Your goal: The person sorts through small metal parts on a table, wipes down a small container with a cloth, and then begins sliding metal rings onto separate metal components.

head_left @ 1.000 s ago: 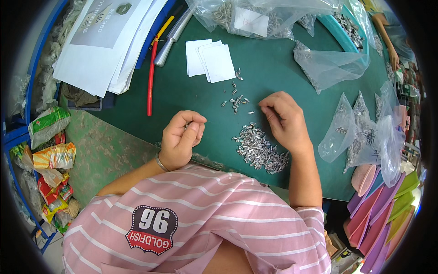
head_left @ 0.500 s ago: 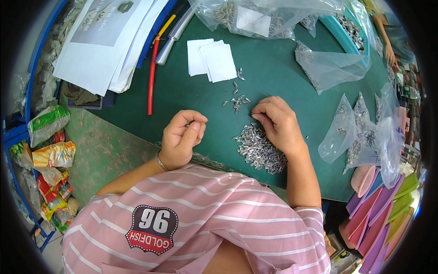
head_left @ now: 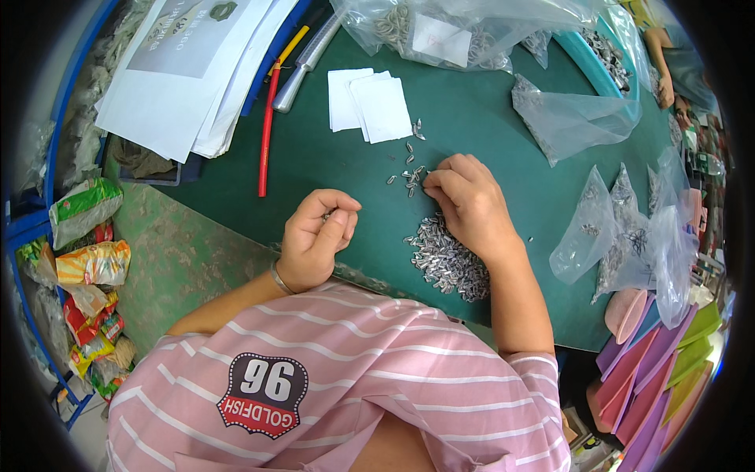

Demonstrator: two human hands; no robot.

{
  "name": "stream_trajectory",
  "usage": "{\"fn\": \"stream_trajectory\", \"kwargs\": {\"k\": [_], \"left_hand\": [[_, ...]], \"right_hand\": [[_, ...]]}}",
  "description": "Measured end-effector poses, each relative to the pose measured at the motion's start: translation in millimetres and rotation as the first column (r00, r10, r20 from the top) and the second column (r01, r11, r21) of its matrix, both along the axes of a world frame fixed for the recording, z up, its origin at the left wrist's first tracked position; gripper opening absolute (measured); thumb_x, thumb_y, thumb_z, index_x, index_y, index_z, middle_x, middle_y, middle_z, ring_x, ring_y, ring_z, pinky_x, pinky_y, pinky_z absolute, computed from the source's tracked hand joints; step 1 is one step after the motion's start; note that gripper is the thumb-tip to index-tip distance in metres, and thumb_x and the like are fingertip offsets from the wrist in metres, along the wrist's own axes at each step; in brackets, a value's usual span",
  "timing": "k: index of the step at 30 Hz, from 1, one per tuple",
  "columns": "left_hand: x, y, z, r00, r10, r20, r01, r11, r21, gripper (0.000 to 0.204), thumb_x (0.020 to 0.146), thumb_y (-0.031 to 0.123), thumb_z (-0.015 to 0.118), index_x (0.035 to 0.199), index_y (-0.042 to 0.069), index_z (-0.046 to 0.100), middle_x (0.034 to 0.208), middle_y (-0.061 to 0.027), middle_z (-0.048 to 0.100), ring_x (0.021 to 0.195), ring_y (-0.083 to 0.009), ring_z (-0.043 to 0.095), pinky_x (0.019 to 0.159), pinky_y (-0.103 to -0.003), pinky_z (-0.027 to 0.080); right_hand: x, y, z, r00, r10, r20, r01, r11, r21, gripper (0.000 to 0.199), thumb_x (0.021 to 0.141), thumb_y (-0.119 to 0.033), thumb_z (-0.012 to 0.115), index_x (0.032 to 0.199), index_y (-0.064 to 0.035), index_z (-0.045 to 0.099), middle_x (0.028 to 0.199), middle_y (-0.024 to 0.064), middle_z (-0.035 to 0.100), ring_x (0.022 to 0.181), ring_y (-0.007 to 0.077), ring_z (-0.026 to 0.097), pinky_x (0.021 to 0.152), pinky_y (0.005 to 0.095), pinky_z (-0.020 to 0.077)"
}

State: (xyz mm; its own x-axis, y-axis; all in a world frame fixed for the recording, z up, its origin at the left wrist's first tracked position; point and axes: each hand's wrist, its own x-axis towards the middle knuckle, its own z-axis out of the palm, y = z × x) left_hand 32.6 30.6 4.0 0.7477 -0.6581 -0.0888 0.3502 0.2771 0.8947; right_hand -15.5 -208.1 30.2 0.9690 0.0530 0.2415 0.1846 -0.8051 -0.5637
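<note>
A heap of small, oblong silvery metal pieces (head_left: 448, 263) lies on the green table top, close to my body. Just beyond it, several loose metal pieces (head_left: 414, 182) are scattered toward the white cards. My right hand (head_left: 476, 204) hovers at the heap's far side, thumb and fingers pinched together beside the loose pieces; whether a piece is between the tips is hidden. To the left of the heap, my left hand (head_left: 314, 240) is curled with the thumb over the fingers. A bit of grey metal shows inside its curl.
Blank white cards (head_left: 381, 108) lie beyond the loose pieces. A red pen (head_left: 268, 134) and a stack of papers (head_left: 169, 86) are at far left. Clear bags of metal parts (head_left: 629, 236) sit at right, below a teal tray (head_left: 594, 67). Another person's arm (head_left: 661, 67) shows far right.
My right hand has moved a little left and away from me, its fingertips now right beside the loose pieces. My left hand stays curled in the same place.
</note>
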Motion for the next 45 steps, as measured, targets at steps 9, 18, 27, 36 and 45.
{"fn": "stream_trajectory", "kwargs": {"k": [9, 18, 27, 36, 45], "left_hand": [[-2, 0, 0, 1.000, 0.015, -0.008, -0.015, 0.999, -0.031, 0.017, 0.096, 0.001, 0.040, 0.110, 0.002, 0.051, 0.076, -0.0027, 0.048, 0.059, -0.0041, 0.034, 0.050, -0.019, 0.028], [-2, -1, 0, 1.000, 0.005, 0.004, -0.005, 1.000, 0.004, 0.016, 0.097, 0.003, 0.040, 0.109, 0.002, 0.050, 0.074, -0.0030, 0.048, 0.057, -0.0047, 0.035, 0.049, -0.019, 0.030], [-2, -2, 1, 0.998, 0.000, 0.060, -0.002, 0.999, 0.032, 0.015, 0.098, 0.004, 0.039, 0.109, 0.003, 0.050, 0.073, -0.0027, 0.047, 0.056, -0.0046, 0.034, 0.048, -0.019, 0.030], [-2, 0, 1, 1.000, 0.008, 0.023, -0.009, 1.000, 0.010, 0.016, 0.097, 0.002, 0.039, 0.109, 0.003, 0.051, 0.074, -0.0023, 0.048, 0.058, -0.0041, 0.034, 0.049, -0.019, 0.029], [-2, -2, 1, 0.999, 0.001, 0.046, -0.002, 0.999, 0.037, 0.015, 0.098, 0.004, 0.039, 0.108, 0.003, 0.050, 0.072, -0.0028, 0.047, 0.055, -0.0048, 0.033, 0.047, -0.020, 0.029]], "right_hand": [[-7, -7, 12, 0.988, -0.131, -0.080, 0.146, 0.961, 0.237, 0.008, 0.076, 0.003, 0.064, 0.082, -0.0016, 0.062, 0.081, 0.0099, 0.058, 0.076, 0.0291, 0.057, 0.067, 0.0358, 0.0472], [-9, -4, 8, 0.997, -0.055, -0.062, 0.063, 0.989, 0.137, 0.012, 0.073, 0.001, 0.068, 0.084, -0.0023, 0.063, 0.082, 0.0094, 0.058, 0.078, 0.0285, 0.057, 0.068, 0.0363, 0.0469], [-2, -11, 15, 0.998, -0.007, -0.070, 0.019, 0.985, 0.170, 0.014, 0.072, 0.000, 0.069, 0.084, -0.0025, 0.064, 0.081, 0.0093, 0.056, 0.078, 0.0283, 0.056, 0.068, 0.0372, 0.0458], [2, -12, 13, 0.992, -0.113, -0.053, 0.121, 0.972, 0.200, 0.013, 0.077, 0.005, 0.062, 0.088, -0.0005, 0.063, 0.085, 0.0115, 0.058, 0.079, 0.0300, 0.058, 0.070, 0.0372, 0.0480], [-3, 2, 9, 0.980, -0.182, -0.084, 0.188, 0.980, 0.067, 0.011, 0.075, 0.000, 0.066, 0.085, -0.0021, 0.062, 0.084, 0.0106, 0.059, 0.075, 0.0306, 0.058, 0.066, 0.0367, 0.0482]]}}
